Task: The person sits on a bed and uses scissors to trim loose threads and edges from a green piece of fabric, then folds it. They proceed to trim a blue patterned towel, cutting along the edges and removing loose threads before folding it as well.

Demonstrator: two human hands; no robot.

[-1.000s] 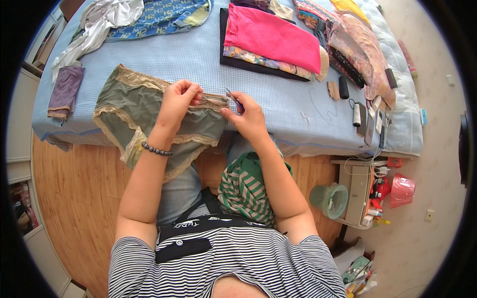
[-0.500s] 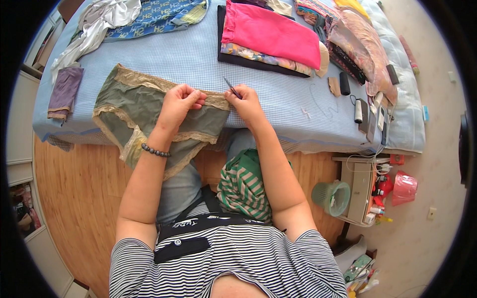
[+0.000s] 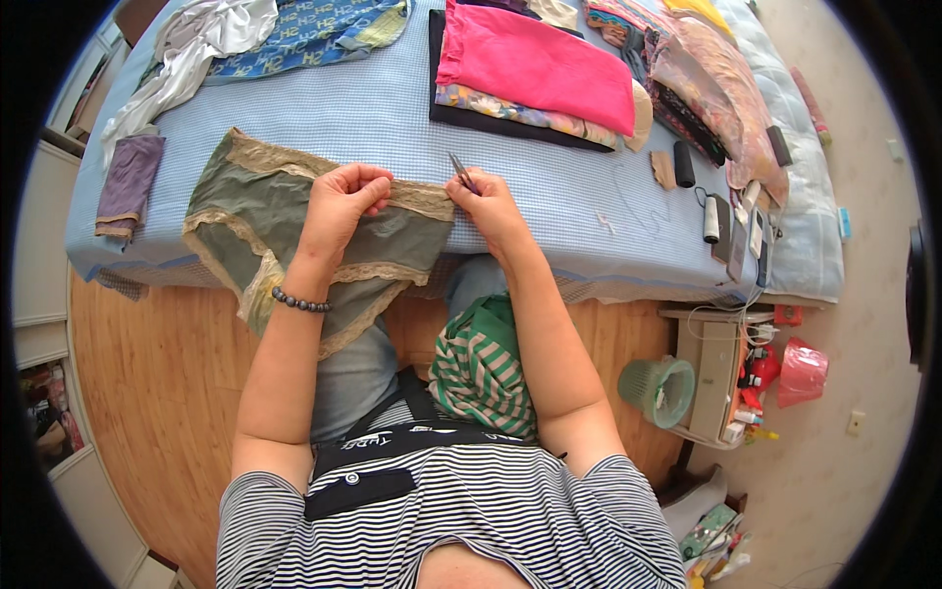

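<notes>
Left hand (image 3: pixel 343 206) and right hand (image 3: pixel 488 206) are apart, each at the upper edge of a pair of olive-green cloth briefs with beige lace trim (image 3: pixel 407 232). We find the left hand's thumb and fingers pinched on the lace waistband; we cannot tell whether a thread is also caught there. The right hand is closed on a small pointed metal tool with a dark handle (image 3: pixel 464 177), its tip directed away from the body, beside the waistband's right end. We record a dark beaded bracelet (image 3: pixel 300 300) on the left wrist.

The briefs lie across the near edge of a bed with a blue-and-white checked cover (image 3: pixel 392 113), their lower part hanging over the edge. To their left, well apart, we note a folded purple cloth with brownish trim (image 3: pixel 130 184). Beyond the hands lies a folded bright-pink cloth (image 3: pixel 535 64), on top of other folded fabrics. Farther right we observe a black cylinder (image 3: pixel 684 164) just beside a flat tan piece (image 3: pixel 662 170). Green-and-beige striped cloth (image 3: pixel 481 368) rests at the lap, and a pale-green plastic basket (image 3: pixel 655 391) stands near the right-hand wall.
</notes>
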